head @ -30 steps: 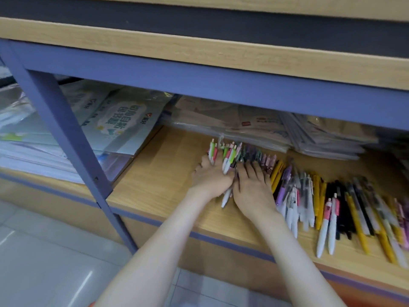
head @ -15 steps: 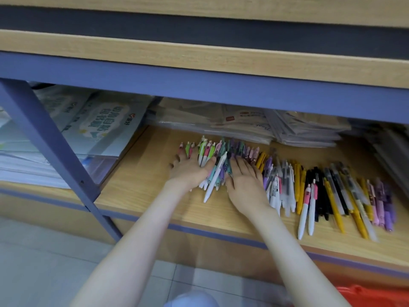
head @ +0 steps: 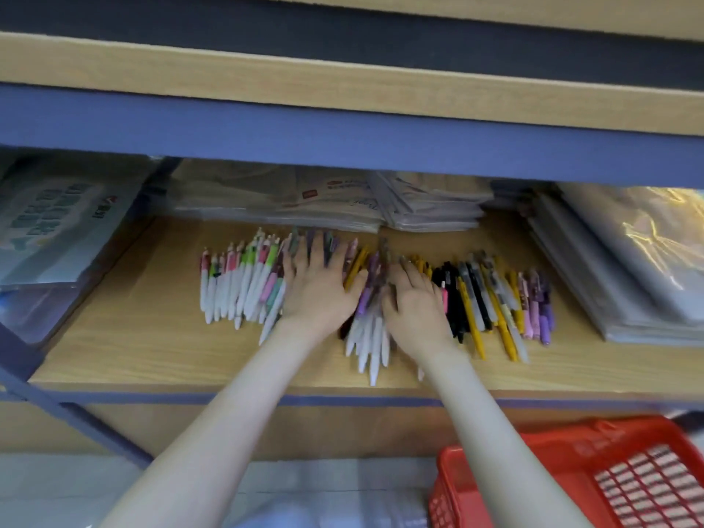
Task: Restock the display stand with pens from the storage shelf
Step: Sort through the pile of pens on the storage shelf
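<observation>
While the pens (head: 236,287) lie in a long row across the middle of the storage shelf (head: 144,337), the left hand (head: 320,287) presses flat on them, fingers spread. Just beside it, the right hand (head: 417,306) rests on the pens with fingers slightly bent; blur hides whether it grips any. A red basket (head: 609,470) sits below the shelf's front right corner.
</observation>
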A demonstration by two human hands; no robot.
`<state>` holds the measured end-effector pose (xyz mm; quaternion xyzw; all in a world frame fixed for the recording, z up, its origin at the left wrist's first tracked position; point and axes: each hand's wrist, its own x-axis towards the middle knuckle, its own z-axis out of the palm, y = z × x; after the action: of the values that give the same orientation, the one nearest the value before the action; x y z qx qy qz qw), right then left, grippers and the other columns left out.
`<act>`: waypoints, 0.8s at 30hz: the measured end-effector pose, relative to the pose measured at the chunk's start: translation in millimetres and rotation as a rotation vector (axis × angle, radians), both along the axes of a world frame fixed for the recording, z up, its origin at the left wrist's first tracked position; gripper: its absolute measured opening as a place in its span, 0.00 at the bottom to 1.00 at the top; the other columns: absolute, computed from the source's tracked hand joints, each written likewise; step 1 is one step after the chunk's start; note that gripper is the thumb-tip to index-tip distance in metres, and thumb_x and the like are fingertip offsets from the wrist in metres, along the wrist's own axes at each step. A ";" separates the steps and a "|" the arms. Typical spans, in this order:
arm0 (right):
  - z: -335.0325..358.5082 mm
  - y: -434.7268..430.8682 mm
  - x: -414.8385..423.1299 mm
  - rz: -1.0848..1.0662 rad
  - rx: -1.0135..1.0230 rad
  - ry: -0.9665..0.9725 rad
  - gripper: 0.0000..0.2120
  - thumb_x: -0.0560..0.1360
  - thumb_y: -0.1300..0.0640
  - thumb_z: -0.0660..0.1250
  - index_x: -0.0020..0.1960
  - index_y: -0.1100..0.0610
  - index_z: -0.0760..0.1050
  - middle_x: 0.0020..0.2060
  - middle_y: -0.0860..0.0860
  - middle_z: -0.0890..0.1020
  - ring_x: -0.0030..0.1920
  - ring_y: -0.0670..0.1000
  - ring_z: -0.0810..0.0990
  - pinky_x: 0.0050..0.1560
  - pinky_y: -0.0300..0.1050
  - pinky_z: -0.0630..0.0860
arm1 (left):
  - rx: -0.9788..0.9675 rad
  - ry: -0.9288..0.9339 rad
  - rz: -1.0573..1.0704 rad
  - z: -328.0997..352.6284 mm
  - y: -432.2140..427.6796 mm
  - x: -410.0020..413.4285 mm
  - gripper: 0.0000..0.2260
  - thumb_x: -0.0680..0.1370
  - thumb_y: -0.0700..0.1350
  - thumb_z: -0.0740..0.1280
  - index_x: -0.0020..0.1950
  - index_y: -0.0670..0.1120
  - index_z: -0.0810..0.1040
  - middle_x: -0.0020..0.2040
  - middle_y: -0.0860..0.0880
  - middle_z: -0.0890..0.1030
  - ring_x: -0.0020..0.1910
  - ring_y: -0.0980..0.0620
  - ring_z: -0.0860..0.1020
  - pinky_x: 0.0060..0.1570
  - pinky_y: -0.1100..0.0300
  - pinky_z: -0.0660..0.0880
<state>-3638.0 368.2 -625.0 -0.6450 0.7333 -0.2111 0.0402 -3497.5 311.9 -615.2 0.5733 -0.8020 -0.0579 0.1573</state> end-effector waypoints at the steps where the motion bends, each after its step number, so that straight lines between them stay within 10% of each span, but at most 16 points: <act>1: -1.8 4.5 -14.9 -0.045 -0.005 -0.007 0.24 0.81 0.52 0.53 0.76 0.56 0.56 0.75 0.54 0.58 0.75 0.53 0.55 0.73 0.47 0.50 | 0.000 -0.009 -0.052 -0.9 4.7 -17.5 0.28 0.80 0.62 0.49 0.79 0.54 0.49 0.79 0.44 0.48 0.78 0.42 0.44 0.75 0.44 0.39; 9: -17.5 29.3 -129.8 -0.542 0.165 -0.078 0.31 0.79 0.38 0.48 0.77 0.50 0.49 0.77 0.58 0.51 0.75 0.60 0.51 0.72 0.57 0.51 | 0.064 -0.148 -0.261 -20.0 28.3 -113.5 0.29 0.80 0.63 0.49 0.79 0.55 0.49 0.79 0.43 0.47 0.77 0.42 0.42 0.73 0.40 0.37; 24: -13.4 12.0 -141.2 -0.550 0.236 -0.114 0.38 0.74 0.30 0.50 0.77 0.47 0.46 0.75 0.62 0.53 0.74 0.64 0.53 0.71 0.57 0.55 | 0.203 -0.257 0.053 -2.8 -4.1 -38.8 0.41 0.67 0.79 0.37 0.77 0.62 0.41 0.79 0.45 0.41 0.76 0.35 0.40 0.67 0.28 0.36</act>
<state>-3779.2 380.2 -638.5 -0.4003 0.8964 -0.1634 0.0974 -3536.3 307.8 -618.0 0.6098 -0.7902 -0.0608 -0.0038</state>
